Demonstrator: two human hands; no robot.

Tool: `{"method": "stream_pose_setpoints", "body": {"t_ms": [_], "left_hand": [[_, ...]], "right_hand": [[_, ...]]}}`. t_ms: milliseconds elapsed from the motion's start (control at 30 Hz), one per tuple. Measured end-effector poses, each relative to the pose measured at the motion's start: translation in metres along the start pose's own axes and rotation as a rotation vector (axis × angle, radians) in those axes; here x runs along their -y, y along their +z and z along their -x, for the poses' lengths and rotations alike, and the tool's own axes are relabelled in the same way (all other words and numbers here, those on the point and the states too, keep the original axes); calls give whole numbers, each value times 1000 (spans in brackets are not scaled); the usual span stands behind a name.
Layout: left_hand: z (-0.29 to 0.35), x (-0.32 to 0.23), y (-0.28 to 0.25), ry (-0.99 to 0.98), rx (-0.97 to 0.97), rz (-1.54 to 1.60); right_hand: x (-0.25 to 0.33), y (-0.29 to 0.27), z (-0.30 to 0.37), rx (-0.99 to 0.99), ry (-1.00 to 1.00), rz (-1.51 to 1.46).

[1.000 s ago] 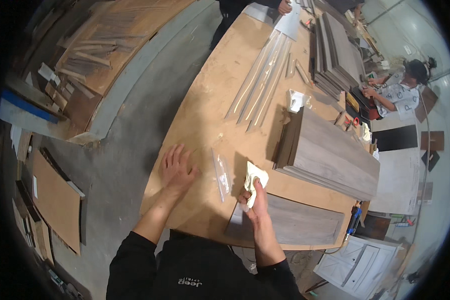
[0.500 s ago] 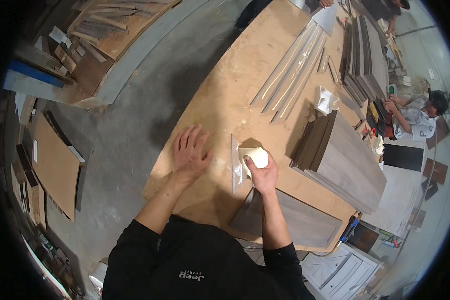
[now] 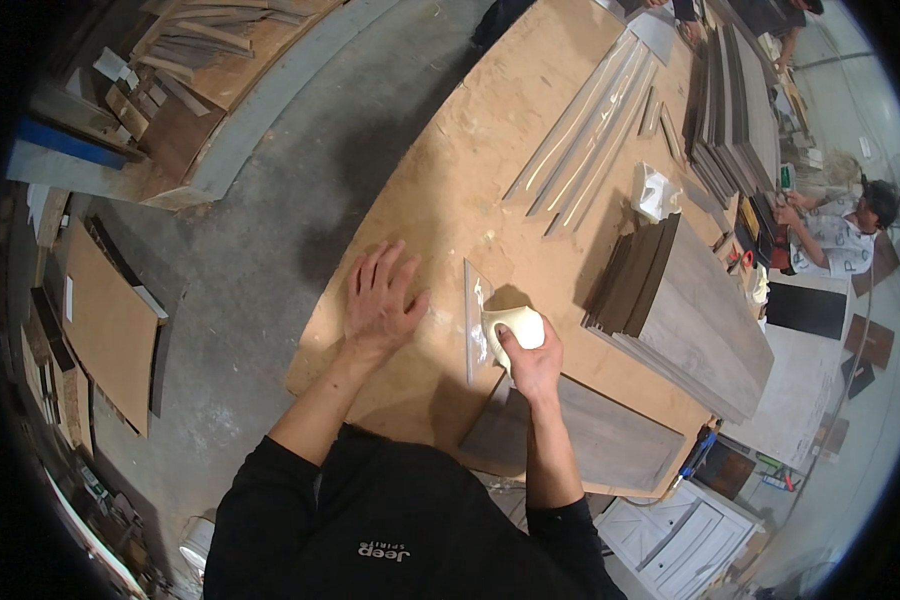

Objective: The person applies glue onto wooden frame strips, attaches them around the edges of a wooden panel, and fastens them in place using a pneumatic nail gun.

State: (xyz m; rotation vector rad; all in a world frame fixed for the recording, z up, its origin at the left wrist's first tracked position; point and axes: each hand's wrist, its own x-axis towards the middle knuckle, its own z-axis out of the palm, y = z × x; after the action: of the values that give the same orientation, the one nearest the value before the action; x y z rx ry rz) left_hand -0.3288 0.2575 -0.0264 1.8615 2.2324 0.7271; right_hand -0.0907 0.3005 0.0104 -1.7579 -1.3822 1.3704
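Observation:
My right hand [image 3: 536, 370] is wrapped around a cream-coloured glue bottle [image 3: 520, 328], tilted with its lower end by a short, narrow grey strip [image 3: 470, 345]. White glue streaks lie on that strip, which rests on the tan worktable. To the left of the strip, my left hand [image 3: 380, 305] lies palm down near the table's left edge, fingers spread, holding nothing. Farther up the table, several long grey strips [image 3: 582, 140] lie side by side with wavy cream glue lines along them. The bottle's tip is hidden from view.
Stacked grey-brown panels [image 3: 685, 310] stand to the right, a white crumpled bag [image 3: 654, 192] behind them. A flat grey panel [image 3: 600, 435] lies near my right forearm. Another person [image 3: 835, 235] works at the far right; a co-worker's hand shows at the table's far end.
My right hand and the glue bottle have shifted slightly right and down, showing more of the glue on the short strip. My left hand stays almost where it was.

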Motion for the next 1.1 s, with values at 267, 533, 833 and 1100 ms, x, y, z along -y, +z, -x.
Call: {"method": "stream_pose_setpoints", "body": {"t_ms": [267, 533, 833, 1100], "left_hand": [[-2, -4, -4, 13, -16, 15], [0, -3, -3, 4, 13, 11], [4, 1, 1, 215, 126, 66], [-47, -57, 11, 985, 524, 13]], "right_hand": [[-13, -13, 35, -13, 16, -56], [-31, -16, 66, 5, 92, 105], [-38, -80, 122, 126, 284, -927], [-63, -82, 178, 331, 78, -1557]]}}
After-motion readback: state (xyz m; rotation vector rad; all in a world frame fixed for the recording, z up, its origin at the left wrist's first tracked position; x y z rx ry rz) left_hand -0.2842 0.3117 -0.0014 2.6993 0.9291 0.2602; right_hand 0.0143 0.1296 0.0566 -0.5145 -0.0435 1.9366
